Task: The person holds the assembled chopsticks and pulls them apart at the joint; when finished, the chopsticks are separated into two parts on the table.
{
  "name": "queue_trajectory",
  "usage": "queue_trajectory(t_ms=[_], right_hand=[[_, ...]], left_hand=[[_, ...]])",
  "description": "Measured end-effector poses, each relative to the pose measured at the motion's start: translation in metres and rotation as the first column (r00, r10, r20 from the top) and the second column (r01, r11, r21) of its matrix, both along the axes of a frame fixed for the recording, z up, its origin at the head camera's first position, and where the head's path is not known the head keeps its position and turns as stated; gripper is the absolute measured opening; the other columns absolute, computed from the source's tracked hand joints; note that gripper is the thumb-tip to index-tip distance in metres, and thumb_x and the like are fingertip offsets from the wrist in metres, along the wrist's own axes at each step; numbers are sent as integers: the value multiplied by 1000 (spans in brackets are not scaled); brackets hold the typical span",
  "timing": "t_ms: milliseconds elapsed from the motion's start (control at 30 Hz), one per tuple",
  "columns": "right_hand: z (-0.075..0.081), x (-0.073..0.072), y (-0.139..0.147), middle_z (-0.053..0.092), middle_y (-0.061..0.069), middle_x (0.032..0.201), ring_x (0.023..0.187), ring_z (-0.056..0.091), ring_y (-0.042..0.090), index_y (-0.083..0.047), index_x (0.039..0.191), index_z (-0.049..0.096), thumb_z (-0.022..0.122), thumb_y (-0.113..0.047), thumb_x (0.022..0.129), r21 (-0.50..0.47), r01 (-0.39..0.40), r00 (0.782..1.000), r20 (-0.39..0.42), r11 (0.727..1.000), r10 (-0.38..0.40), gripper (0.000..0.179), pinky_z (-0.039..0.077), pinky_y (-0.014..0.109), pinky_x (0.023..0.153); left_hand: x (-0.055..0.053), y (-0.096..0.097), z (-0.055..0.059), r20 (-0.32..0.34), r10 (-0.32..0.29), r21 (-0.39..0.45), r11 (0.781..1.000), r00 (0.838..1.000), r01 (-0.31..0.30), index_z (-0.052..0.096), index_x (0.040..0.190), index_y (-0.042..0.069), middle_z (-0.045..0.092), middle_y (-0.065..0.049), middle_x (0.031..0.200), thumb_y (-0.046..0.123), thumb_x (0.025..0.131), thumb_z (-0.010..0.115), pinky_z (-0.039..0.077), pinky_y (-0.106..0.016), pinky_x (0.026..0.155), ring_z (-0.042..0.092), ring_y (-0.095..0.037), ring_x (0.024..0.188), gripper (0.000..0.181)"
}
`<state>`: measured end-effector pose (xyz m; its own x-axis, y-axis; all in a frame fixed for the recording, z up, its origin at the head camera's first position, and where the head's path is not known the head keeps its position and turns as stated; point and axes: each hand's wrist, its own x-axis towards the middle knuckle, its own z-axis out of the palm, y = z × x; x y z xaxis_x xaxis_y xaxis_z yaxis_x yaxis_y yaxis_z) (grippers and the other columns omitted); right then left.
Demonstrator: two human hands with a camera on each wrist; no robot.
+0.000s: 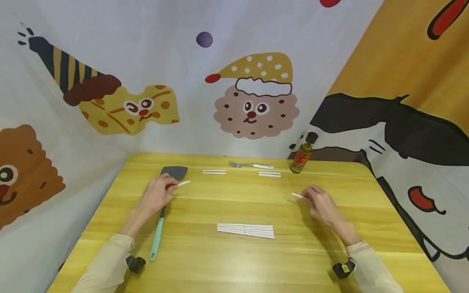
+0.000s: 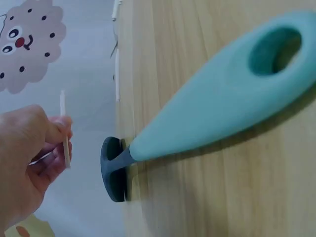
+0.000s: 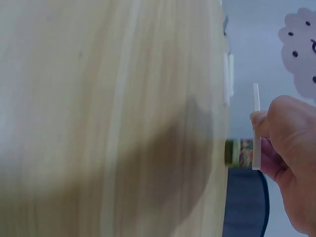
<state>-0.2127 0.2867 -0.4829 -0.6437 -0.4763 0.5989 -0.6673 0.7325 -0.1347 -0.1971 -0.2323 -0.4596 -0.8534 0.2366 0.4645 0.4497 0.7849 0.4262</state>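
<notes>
My left hand [image 1: 155,197] pinches a short white stick [image 1: 185,182] between thumb and fingers, above the spatula [image 1: 157,236]. That spatula lies lengthwise on the table, dark grey head away from me and teal handle towards me. On the other side, my right hand [image 1: 325,206] pinches a second short white stick [image 1: 297,195], raised off the tabletop. Both wrist views show the sticks, one in the left fingertips [image 2: 63,123] and one in the right. Between the hands and nearer me, several longer white sticks [image 1: 245,230] lie side by side.
Along the back lie two small groups of short white sticks, a left one [image 1: 214,171] and a right one [image 1: 269,174]. A fork [image 1: 253,165] with a white handle lies behind them. An oil-coloured bottle [image 1: 302,156] with a black cap stands at the back right, near the printed cloth [image 1: 190,138].
</notes>
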Motion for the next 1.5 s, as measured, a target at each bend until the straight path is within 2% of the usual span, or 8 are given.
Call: queue_trajectory(t_ms=[67,200,400,567,733,1033,1200,1500], right_hand=[[2,-3,1,64,9,84,75,62,24,-2,87,68,75,12,79,9,-34,999,27,999,34,17,55,39,62],[4,-12,-16,67,9,88,81,65,25,-2,91,70,74,5,86,4,-67,995,77,998,66,9,57,41,69],[7,-26,-33,68,7,90,82,65,22,-4,92,73,76,3,86,-20,-20,991,128,1000,23,10,57,42,71],[9,-43,-40,69,10,90,79,65,23,-2,92,74,76,4,85,-25,-44,991,121,999,47,9,57,41,69],[10,-56,-46,70,11,90,78,65,24,-2,94,75,76,3,86,-8,-38,989,144,999,39,9,57,42,68],[5,-71,-59,71,13,93,83,68,26,-2,98,74,75,0,88,39,4,961,276,999,-14,9,59,41,74],[0,-75,-67,71,12,95,86,68,27,-3,98,75,77,-3,88,48,6,950,313,999,-21,10,59,42,78],[-7,-80,-78,74,10,101,90,70,27,-8,95,77,79,-6,86,85,42,951,301,996,-66,9,59,41,82]], left_hand=[[-4,-5,5,36,-34,-13,999,999,35,77,92,0,63,-7,80,-2,88,74,47,-26,54,54,-15,64,6],[-14,9,7,111,-48,-28,998,993,52,78,96,2,67,-5,84,5,90,75,54,-28,61,62,-16,72,7],[-32,32,1,153,-67,-38,997,986,74,78,96,3,71,-8,88,4,90,75,58,-33,68,67,-20,78,7],[-49,46,0,192,-78,-62,994,978,91,78,101,2,71,-10,93,0,91,71,59,-35,71,68,-24,82,11],[-63,57,-2,275,-83,-58,993,958,102,77,106,3,71,-11,99,-4,93,66,60,-39,78,68,-26,90,18],[-78,68,-11,400,-67,-24,996,914,84,74,113,4,69,-13,112,-6,94,61,58,-42,88,66,-29,103,25],[-83,70,-18,409,-49,-33,997,911,68,75,108,5,69,-11,106,0,96,64,59,-40,85,66,-26,97,17],[-90,79,-24,396,-63,-45,995,916,88,76,107,4,68,-11,102,-1,96,64,58,-38,83,65,-25,94,17]])
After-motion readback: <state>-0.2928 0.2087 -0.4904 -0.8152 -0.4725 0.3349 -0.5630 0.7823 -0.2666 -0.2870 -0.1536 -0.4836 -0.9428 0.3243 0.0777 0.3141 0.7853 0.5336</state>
